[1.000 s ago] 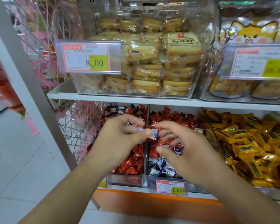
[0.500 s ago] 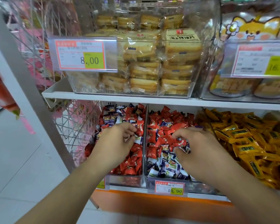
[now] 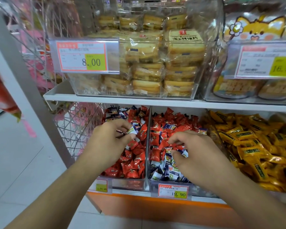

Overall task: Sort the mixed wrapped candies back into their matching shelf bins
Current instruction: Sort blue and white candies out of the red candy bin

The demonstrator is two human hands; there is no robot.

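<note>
Head view looks down at a shop shelf with clear bins of wrapped candies. Two bare hands reach in over the low shelf.

On the left, the left hand (image 3: 106, 142) hovers over the left bin (image 3: 130, 183), which is full of red candies (image 3: 132, 166) with some blue and white ones mixed in at the far end. Its grip is curled, and the fingers and thumb pinch a small blue and white candy (image 3: 132, 130) just above the red pile. Something dark shows under the fingers too, but it is too blurry to tell what it is.

To the right of it, a clear wall splits off the middle bin (image 3: 170, 182). That bin has red candies at the far end and blue and white candies (image 3: 165, 172) at the near end. The right hand (image 3: 196, 151) is low over this bin. Its grip is curled too, and the thumb and fingertips pinch another blue and white candy (image 3: 185, 152), right above the pile.

Farther right sits a bin of yellow candies (image 3: 254, 146). A price tag that reads 19.90 (image 3: 172, 191) hangs on the front of the middle bin, and a smaller yellow tag (image 3: 101, 187) hangs on the left bin.

On the shelf above (image 3: 155, 103), a clear box holds packs of toast slices (image 3: 155, 71), with a tag that reads 8.00 (image 3: 83, 56). Right of it is a bag with a cartoon cat (image 3: 257, 28). A wire rack (image 3: 69, 129) stands at the left side of the shelf.
</note>
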